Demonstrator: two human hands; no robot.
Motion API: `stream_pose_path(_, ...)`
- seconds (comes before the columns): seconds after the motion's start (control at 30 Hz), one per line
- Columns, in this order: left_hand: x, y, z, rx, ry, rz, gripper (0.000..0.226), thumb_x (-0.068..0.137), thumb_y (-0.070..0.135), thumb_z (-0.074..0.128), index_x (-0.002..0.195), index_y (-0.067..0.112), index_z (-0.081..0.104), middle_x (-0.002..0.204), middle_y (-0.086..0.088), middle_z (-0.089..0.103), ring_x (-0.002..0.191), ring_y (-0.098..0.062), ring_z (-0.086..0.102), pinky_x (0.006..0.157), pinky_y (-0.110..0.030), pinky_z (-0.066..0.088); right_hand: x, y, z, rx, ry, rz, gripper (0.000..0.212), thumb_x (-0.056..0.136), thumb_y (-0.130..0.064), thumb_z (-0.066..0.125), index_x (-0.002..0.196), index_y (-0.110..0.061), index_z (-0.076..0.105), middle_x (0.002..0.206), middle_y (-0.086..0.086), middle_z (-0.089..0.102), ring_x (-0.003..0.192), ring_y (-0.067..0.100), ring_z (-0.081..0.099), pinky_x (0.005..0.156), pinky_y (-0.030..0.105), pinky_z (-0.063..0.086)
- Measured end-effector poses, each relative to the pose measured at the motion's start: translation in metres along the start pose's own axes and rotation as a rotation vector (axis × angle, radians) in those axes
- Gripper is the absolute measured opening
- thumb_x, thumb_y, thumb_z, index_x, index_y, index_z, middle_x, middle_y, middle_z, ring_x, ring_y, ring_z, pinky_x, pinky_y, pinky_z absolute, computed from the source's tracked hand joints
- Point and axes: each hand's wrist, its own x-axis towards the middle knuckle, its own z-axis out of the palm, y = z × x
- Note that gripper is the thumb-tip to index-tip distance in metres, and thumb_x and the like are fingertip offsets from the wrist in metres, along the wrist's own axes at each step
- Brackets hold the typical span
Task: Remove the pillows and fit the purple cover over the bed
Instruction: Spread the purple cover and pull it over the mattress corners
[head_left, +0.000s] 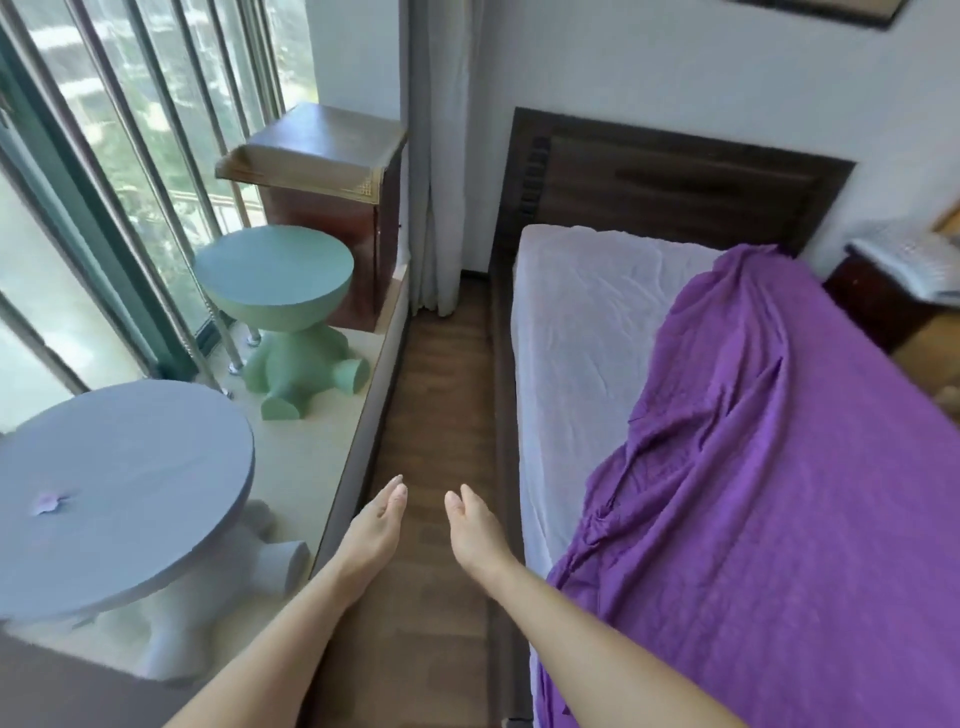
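Observation:
The purple cover (769, 467) lies rumpled over the right and near part of the bed, its edge running diagonally from the headboard end toward me. The left strip of the white mattress (582, 332) shows bare up to the dark wooden headboard (675, 182). No pillows are in view. My left hand (376, 525) and my right hand (470, 530) are stretched out over the wooden floor aisle beside the bed, fingers straight, palms facing each other, holding nothing. Neither hand touches the cover.
A narrow wooden floor aisle (441, 389) runs between bed and window ledge. On the ledge stand a grey-blue round stool (119, 493), a green round stool (275, 280) and a dark wooden cabinet (332, 208). A nightstand (893, 296) stands right of the bed. A white curtain (441, 156) hangs ahead.

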Motion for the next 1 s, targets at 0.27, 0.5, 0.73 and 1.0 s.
stream_pose_path(0.27,0.047,0.027,0.021,0.091,-0.178,0.050,0.049,0.100,0.040,0.030,0.145,0.020,0.032,0.150,0.005,0.032,0.139,-0.009,0.028,0.116,-0.026,0.019,0.030,0.003,-0.023,0.091,0.156,0.081,0.055,0.101,-0.040,0.025,0.149,-0.013,0.020,0.156,0.003,0.022,0.142,0.017,0.021,0.114,0.030,0.017)
stream_pose_path(0.5,0.097,0.059,0.042,0.145,-0.280,0.105,0.052,0.099,0.044,0.029,0.145,0.022,0.031,0.150,0.007,0.032,0.139,-0.011,0.028,0.115,-0.027,0.020,0.075,0.006,-0.054,0.121,0.261,0.125,0.055,0.101,-0.041,0.022,0.147,-0.011,0.026,0.154,0.005,0.026,0.141,0.021,0.024,0.115,0.034,0.020)
stream_pose_path(0.73,0.177,0.106,0.065,0.220,-0.325,0.159,0.050,0.099,0.043,0.029,0.145,0.023,0.032,0.150,0.007,0.033,0.139,-0.011,0.029,0.115,-0.026,0.021,0.146,-0.004,-0.100,0.210,0.370,0.147,0.050,0.101,-0.036,0.024,0.141,-0.008,0.035,0.147,0.008,0.038,0.134,0.024,0.037,0.110,0.035,0.027)
stream_pose_path(1.0,0.265,0.164,0.095,0.210,-0.360,0.193,0.049,0.100,0.041,0.029,0.144,0.022,0.033,0.149,0.007,0.034,0.138,-0.013,0.030,0.111,-0.024,0.022,0.223,-0.018,-0.160,0.207,0.479,0.121,0.049,0.102,-0.034,0.026,0.145,-0.012,0.030,0.150,0.007,0.034,0.136,0.023,0.035,0.110,0.032,0.027)
